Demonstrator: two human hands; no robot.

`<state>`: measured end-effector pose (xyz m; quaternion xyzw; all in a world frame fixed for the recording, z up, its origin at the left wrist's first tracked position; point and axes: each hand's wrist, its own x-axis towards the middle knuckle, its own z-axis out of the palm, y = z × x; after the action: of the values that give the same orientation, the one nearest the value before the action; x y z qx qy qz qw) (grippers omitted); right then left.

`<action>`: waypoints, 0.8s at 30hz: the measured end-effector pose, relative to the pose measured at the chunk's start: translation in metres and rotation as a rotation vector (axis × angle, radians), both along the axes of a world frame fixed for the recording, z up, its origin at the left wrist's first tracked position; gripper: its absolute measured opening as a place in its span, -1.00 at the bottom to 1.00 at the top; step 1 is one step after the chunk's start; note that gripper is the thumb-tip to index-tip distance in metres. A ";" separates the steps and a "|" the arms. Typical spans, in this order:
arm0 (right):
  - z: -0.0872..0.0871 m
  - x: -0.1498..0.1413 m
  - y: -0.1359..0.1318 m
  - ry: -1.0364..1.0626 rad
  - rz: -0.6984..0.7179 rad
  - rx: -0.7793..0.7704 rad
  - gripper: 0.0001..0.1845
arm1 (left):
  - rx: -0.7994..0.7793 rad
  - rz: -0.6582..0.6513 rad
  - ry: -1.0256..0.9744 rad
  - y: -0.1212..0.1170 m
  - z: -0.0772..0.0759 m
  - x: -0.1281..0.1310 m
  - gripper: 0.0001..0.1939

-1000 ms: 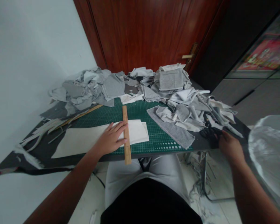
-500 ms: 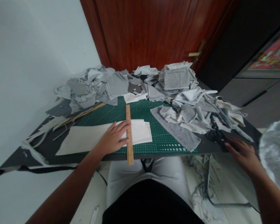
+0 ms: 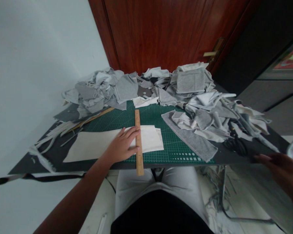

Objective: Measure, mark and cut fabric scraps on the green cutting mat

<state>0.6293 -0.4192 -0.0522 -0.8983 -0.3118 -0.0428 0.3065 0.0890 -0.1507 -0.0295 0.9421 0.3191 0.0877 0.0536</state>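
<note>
From my seat at the feed I see a pale, bare wall [image 3: 34, 58] on the left, meeting a reddish-brown wooden door [image 3: 166, 32] with a brass handle [image 3: 211, 53] at the back; right of it stands dark cabinetry [image 3: 258, 42] with a glossy front showing a red picture [image 3: 289, 60]. The floor [image 3: 236, 198] below is light tile, strewn with grey scraps; the light is soft and even.
</note>
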 end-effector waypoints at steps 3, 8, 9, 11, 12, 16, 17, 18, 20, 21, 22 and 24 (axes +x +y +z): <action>0.020 -0.044 0.007 0.220 -0.173 0.301 -0.49 | -0.012 -0.004 -0.001 -0.001 0.001 0.000 -0.32; 0.055 -0.157 0.063 0.501 0.250 0.428 -0.44 | -0.014 -0.001 -0.021 -0.002 0.001 0.001 -0.32; 0.058 -0.181 0.078 0.630 0.416 0.440 -0.44 | -0.016 -0.003 -0.030 -0.001 0.001 0.001 -0.32; 0.059 -0.227 0.112 0.853 0.723 0.383 -0.57 | -0.025 -0.017 -0.052 -0.001 0.000 0.000 -0.31; 0.057 -0.247 0.130 0.933 0.845 0.351 -0.61 | -0.032 -0.025 -0.062 0.000 -0.001 0.000 -0.30; 0.043 -0.302 0.196 1.083 1.139 0.227 -0.66 | -0.048 -0.030 -0.098 -0.001 -0.002 0.000 -0.28; 0.039 -0.309 0.210 1.061 1.184 0.188 -0.67 | -0.053 -0.024 -0.106 -0.002 -0.002 0.000 -0.27; 0.036 -0.314 0.221 1.003 1.211 0.153 -0.69 | -0.061 -0.019 -0.113 -0.002 -0.001 0.000 -0.26; 0.032 -0.316 0.238 0.822 1.225 0.086 -0.76 | -0.077 -0.018 -0.124 -0.003 0.000 -0.001 -0.25; 0.030 -0.316 0.243 0.739 1.232 0.052 -0.81 | -0.084 -0.024 -0.129 -0.004 0.000 -0.001 -0.25; 0.030 -0.314 0.246 0.682 1.248 0.016 -0.84 | -0.089 -0.030 -0.133 -0.004 0.001 -0.001 -0.25; 0.029 -0.311 0.249 0.641 1.306 -0.049 -0.87 | -0.088 -0.039 -0.144 -0.004 0.001 -0.001 -0.24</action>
<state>0.3185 -0.1703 -0.0234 -0.5040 -0.6800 0.4212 0.3258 0.0883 -0.1551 -0.0281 0.9362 0.2993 0.1402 0.1194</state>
